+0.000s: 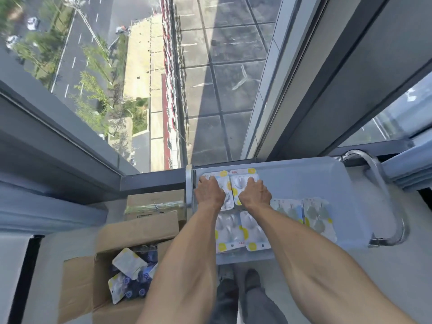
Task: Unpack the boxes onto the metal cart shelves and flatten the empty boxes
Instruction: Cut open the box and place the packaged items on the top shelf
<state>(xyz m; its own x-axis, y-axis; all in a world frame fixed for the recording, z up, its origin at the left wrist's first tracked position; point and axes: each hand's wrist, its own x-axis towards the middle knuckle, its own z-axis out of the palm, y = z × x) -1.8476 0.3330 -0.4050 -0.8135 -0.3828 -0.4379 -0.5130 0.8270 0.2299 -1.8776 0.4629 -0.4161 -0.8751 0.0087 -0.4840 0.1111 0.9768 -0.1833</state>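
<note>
Left hand [209, 191] & right hand [254, 192] curled on blister packs [230, 183] – grip prob. – cart tray [304, 183].

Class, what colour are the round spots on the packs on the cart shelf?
Yellow spots, clearest in the head view.

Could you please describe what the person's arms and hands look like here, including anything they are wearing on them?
Both forearms are bare, with no sleeve in view. The left hand and right hand have no gloves, and no watch, bracelet or ring shows from this side. The fingertips are out of sight from the head camera, so anything on them cannot be judged.
</note>
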